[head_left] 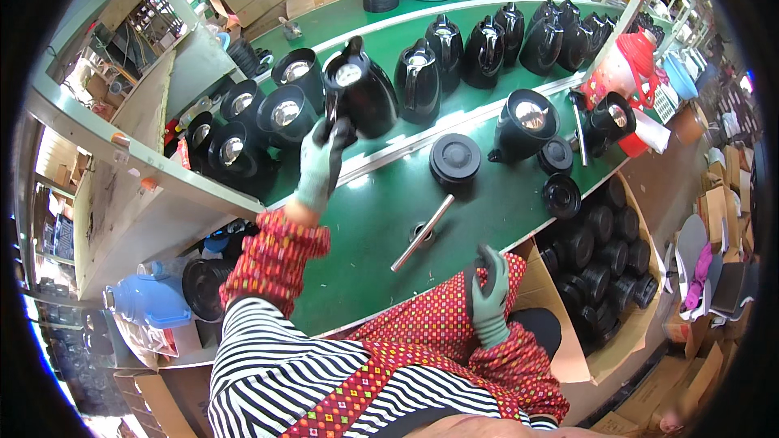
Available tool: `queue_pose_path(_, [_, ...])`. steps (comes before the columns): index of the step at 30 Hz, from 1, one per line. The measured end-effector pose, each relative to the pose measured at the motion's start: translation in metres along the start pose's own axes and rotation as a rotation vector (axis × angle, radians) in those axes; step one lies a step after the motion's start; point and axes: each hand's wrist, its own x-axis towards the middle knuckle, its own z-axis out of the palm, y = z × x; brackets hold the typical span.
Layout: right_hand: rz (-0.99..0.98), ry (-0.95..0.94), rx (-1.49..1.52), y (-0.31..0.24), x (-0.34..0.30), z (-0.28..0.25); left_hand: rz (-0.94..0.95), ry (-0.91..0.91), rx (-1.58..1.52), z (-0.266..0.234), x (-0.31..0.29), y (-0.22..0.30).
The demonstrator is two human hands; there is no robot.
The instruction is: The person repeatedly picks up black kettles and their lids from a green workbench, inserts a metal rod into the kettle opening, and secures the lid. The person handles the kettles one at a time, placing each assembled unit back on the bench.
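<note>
My left hand (pixel 321 164), in a grey-green glove with dark fingertips, is closed round the handle of a glossy black vacuum jug (pixel 369 97) on the far side of the green table. The jug tilts slightly and its silvery inside shows at the top. My right hand (pixel 490 296), gloved alike, hangs by my lap at the table's near edge, fingers apart and holding nothing. Between the hands lies a T-shaped tool with a metal bar (pixel 423 233). Black round lids (pixel 454 159) sit beyond it, and a black jug with an open top (pixel 526 123) stands to their right.
Several black jugs (pixel 484 50) line the far side, and open black jug bodies (pixel 284 115) cluster at left. A carton of black lids (pixel 596 251) stands by my right. A red patterned flask (pixel 629 69), a blue flask (pixel 150 296) and a metal post (pixel 625 20) flank the table.
</note>
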Motion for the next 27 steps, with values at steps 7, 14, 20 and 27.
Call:
queue_pose_path(7, [0.002, -0.109, -0.106, -0.022, 0.009, -0.001, -0.135, 0.206, -0.229, 0.042, 0.195, -0.13])
queue_pose_path(14, [-0.02, -0.137, -0.136, -0.024, 0.017, 0.001, -0.095, 0.136, 0.587, 0.067, 0.227, -0.151])
queue_pose_path(20, [-0.059, -0.176, -0.181, -0.028, 0.02, 0.005, 0.052, 0.219, 1.316, 0.016, 0.203, -0.091])
queue_pose_path(27, [-0.051, -0.177, -0.18, -0.028, 0.018, 0.006, -0.179, -0.051, 1.524, -0.054, 0.264, -0.074])
